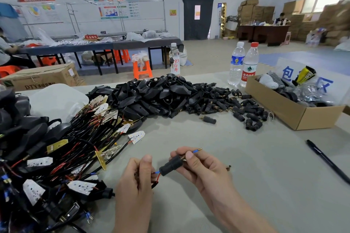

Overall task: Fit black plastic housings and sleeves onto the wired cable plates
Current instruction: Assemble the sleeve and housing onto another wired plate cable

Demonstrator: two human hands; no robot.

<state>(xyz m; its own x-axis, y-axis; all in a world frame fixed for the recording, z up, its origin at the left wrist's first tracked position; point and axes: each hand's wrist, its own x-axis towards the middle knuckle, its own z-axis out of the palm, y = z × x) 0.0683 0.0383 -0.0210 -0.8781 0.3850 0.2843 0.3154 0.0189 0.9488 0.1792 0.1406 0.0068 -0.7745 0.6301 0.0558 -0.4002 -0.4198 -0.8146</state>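
My right hand [197,166] grips a black sleeve [170,165] with a threaded brass end, and a blue-tipped wire [196,150] sticks out past my thumb. My left hand [135,179] pinches the blue and red wires [157,175] that enter the sleeve's lower end. A tangle of wired cable plates [62,153] lies at the left. A heap of black housings [159,92] and loose sleeves [242,108] fills the table's far middle.
An open cardboard box [295,113] of parts stands at the right. Two water bottles [243,64] stand behind it, a third bottle [174,60] behind the heap. A black pen [327,161] lies on the grey table [265,185]. A small loose part [228,167] lies near my right hand.
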